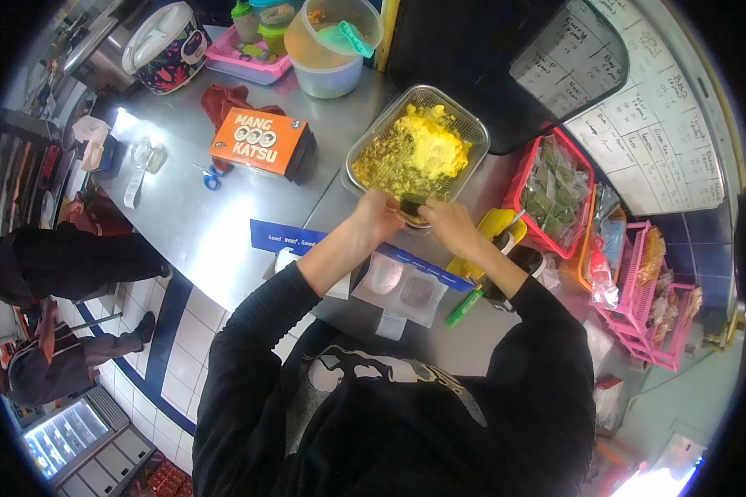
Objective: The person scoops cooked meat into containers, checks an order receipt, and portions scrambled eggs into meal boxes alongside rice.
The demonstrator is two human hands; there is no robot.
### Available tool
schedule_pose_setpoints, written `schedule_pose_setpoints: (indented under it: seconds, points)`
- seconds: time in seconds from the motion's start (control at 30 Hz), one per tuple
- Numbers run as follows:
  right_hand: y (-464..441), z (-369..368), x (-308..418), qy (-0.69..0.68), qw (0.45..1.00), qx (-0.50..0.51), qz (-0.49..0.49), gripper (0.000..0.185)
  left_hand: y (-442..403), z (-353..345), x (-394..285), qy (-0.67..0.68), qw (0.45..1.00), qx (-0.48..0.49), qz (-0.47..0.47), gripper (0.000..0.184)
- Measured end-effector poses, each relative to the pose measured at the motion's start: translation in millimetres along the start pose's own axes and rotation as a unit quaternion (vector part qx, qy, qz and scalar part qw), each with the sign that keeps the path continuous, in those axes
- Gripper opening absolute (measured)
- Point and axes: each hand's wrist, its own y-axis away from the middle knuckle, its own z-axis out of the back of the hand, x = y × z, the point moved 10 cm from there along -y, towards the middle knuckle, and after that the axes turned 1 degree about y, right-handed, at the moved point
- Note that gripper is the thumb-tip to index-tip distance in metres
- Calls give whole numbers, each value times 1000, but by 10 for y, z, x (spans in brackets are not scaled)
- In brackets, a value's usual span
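My left hand (pixel 379 214) and my right hand (pixel 451 224) meet at the near edge of a metal mesh basket (pixel 358 149). Between their closed fingers is a small, dark, flat piece (pixel 412 202), too small to name surely. Yellow, egg-like food (pixel 435 149) fills the basket, bright and lumpy at the far right, darker and crumbly at the left. Just below my wrists lies an open box with blue flaps (pixel 427 270), with a clear plastic container (pixel 417 290) in front of it. A yellow container (pixel 496 224) stands to the right of my right hand.
An orange carton (pixel 257 137), blue-handled scissors (pixel 212 179) and a red cloth (pixel 224 103) lie left. Behind stands a clear tub (pixel 327 62). On the right are a red basket of packets (pixel 547 190), pink racks (pixel 638 298) and a green marker (pixel 464 307). Other people stand at far left.
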Motion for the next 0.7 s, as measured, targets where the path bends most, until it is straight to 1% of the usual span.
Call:
schedule_pose_setpoints:
  seconds: [0.07, 0.1, 0.17, 0.2, 0.23, 0.27, 0.3, 0.37, 0.4, 0.47, 0.5, 0.53, 0.57, 0.6, 0.63, 0.7]
  points:
    - [51, 8, -28, -52, 998, 22, -16, 20, 268, -146, -23, 26, 1000, 10, -11, 21]
    - [57, 29, -32, -53, 998, 23, -17, 20, 348, -196, -29, 34, 999, 12, -14, 21]
    - [32, 29, -97, -137, 989, 39, -34, 19, 377, -165, -62, 25, 999, -30, -27, 14]
    - [31, 4, -117, -138, 989, 40, -33, 19, 166, -42, -59, 26, 999, -31, -27, 14]
    - [25, -7, -166, -173, 984, 23, -40, 18, -218, 141, -44, 23, 999, -14, -21, 14]
    - [23, -19, -224, -208, 977, 5, -46, 18, -197, 107, -62, 19, 1000, 4, -15, 15]
    - [18, -48, -268, -209, 977, 6, -46, 18, -165, 115, -48, 20, 1000, 3, -15, 15]
    - [69, -128, -683, -286, 939, -23, -191, 17, -25, 25, -74, -41, 998, 26, -47, 18]
    - [52, -176, -770, -287, 939, -22, -191, 17, -104, 88, -61, -41, 998, 25, -47, 18]
    - [133, -428, -1097, -410, 853, -9, -323, 15, -206, 29, 24, -54, 990, 128, -13, 22]
    - [117, -447, -1136, -411, 853, -8, -321, 15, -246, 44, 41, -53, 990, 127, -14, 22]
    - [72, -273, -1175, -344, 892, -77, -282, 14, -302, 133, 50, -64, 994, 84, -27, 23]
    - [52, -86, -1157, -273, 920, -146, -240, 12, -317, 214, 45, -75, 996, 41, -39, 24]
    - [33, -36, -1117, -254, 924, -146, -244, 19, -191, 161, 31, -75, 996, 41, -39, 24]
    - [1, -80, -1104, -254, 924, -146, -245, 19, -61, 76, 32, -85, 994, 59, -32, 26]
    - [-156, 40, -800, -101, 968, -163, -162, 24, 2, 0, 52, -95, 992, 75, -24, 29]
